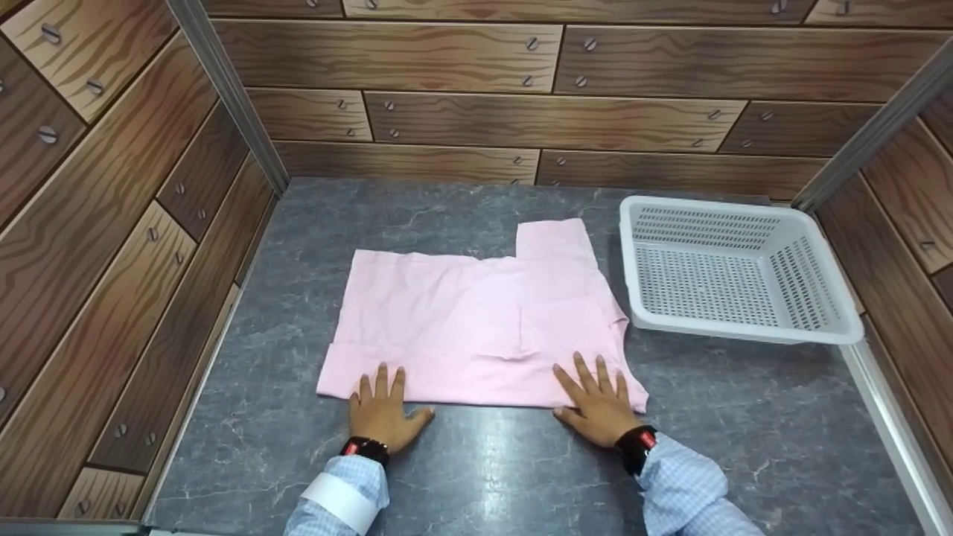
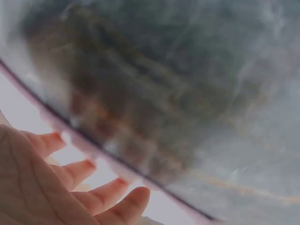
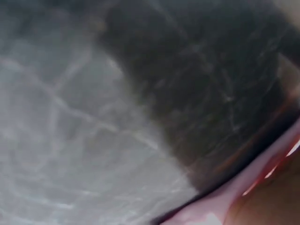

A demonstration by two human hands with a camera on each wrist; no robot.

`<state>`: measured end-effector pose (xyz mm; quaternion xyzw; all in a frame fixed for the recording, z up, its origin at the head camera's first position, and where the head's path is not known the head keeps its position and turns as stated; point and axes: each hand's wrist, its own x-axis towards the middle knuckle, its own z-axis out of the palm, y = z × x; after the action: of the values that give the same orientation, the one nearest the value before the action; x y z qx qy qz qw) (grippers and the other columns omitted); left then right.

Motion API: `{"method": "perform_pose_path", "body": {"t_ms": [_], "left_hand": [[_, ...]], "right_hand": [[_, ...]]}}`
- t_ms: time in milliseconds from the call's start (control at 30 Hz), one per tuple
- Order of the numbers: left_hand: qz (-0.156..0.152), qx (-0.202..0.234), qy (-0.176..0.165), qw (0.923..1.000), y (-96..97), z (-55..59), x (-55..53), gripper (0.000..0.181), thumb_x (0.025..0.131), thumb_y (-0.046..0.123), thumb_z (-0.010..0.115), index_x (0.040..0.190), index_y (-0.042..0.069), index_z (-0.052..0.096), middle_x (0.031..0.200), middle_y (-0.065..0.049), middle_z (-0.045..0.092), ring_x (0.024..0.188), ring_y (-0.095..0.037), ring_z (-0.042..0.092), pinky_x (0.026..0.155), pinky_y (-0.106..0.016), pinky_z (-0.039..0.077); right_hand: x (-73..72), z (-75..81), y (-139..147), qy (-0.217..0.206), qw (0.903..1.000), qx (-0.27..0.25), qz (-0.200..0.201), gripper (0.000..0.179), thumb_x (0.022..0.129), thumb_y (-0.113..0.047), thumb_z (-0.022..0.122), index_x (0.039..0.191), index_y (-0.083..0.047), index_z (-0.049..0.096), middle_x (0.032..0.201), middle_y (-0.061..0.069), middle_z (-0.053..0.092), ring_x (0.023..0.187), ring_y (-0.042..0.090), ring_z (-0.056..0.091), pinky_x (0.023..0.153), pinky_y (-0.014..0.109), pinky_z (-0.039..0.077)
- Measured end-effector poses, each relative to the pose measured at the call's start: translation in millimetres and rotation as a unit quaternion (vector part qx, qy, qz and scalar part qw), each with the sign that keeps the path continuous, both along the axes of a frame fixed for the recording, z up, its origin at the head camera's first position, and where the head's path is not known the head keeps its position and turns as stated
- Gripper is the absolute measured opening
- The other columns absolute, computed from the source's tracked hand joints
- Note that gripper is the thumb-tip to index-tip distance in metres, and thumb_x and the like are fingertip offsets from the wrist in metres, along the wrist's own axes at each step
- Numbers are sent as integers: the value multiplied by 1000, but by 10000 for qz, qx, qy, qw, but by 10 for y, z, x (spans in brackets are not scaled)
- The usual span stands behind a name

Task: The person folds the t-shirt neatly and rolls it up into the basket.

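A pink shirt (image 1: pixel 454 320) lies flat on the table in the head view, one sleeve (image 1: pixel 557 242) sticking out at its far right. A strip along its near side looks folded over. My left hand (image 1: pixel 383 415) rests with straight, spread fingers on the near left edge. On the near right edge, my right hand (image 1: pixel 601 411) lies the same way, fingers spread. The left wrist view shows the left hand's fingers (image 2: pixel 105 194) over the pink cloth edge. In the right wrist view, only part of the right hand (image 3: pixel 272 201) shows beside the pink cloth (image 3: pixel 201 211).
A white plastic basket (image 1: pixel 633 268) with perforated sides stands on the right, close to the shirt. The dark marbled table (image 1: pixel 298 461) is bounded by wood-patterned panels (image 1: pixel 447 59) at the back and both sides, with metal posts (image 1: pixel 231 97) at the corners.
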<state>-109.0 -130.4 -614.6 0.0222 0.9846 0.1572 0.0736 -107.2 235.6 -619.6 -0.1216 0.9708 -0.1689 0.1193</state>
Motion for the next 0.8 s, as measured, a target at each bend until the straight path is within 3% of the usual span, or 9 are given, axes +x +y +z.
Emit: {"method": "perform_pose_path", "body": {"t_ms": [233, 367, 533, 633, 800], "left_hand": [[-30, -148, -505, 9986, 24, 217, -60, 84, 83, 64, 60, 144, 7, 48, 148, -24, 42, 132, -51, 40, 101, -70, 32], [28, -80, -153, 9998, 55, 272, -225, 77, 85, 61, 60, 141, 8, 51, 143, -24, 47, 131, -49, 42, 104, -68, 30], [-63, 97, 344, 9993, 163, 248, -479, 77, 87, 55, 62, 147, 11, 45, 155, -25, 32, 145, -52, 21, 114, -65, 21], [-94, 199, 237, 9995, 252, 201, -575, 80, 87, 55, 63, 150, 12, 40, 160, -24, 23, 148, -50, 11, 118, -63, 15], [-84, 321, 67, 9994, 360, 101, -656, 82, 86, 54, 65, 151, 12, 38, 161, -23, 21, 149, -50, 9, 118, -64, 12]], "right_hand": [[35, 89, -85, 222, 9990, -28, -377, 70, 95, -48, 55, 155, -23, 29, 161, 16, 25, 147, 52, 14, 110, 76, 2], [-75, 128, -139, 653, 9958, -92, -633, 68, 95, -44, 57, 154, -23, 32, 160, 19, 27, 146, 52, 15, 111, 75, 5], [-300, 115, -190, 1006, 9923, -248, -672, 67, 95, -43, 57, 154, -23, 32, 162, 19, 21, 147, 52, 10, 113, 72, 5], [-402, 53, -194, 908, 9932, -323, -657, 68, 95, -43, 56, 154, -22, 32, 162, 21, 19, 147, 53, 8, 113, 72, 3], [-514, -65, -141, 626, 9947, -189, -793, 68, 95, -45, 53, 155, -20, 29, 162, 22, 17, 147, 53, 6, 113, 71, 2]]}}
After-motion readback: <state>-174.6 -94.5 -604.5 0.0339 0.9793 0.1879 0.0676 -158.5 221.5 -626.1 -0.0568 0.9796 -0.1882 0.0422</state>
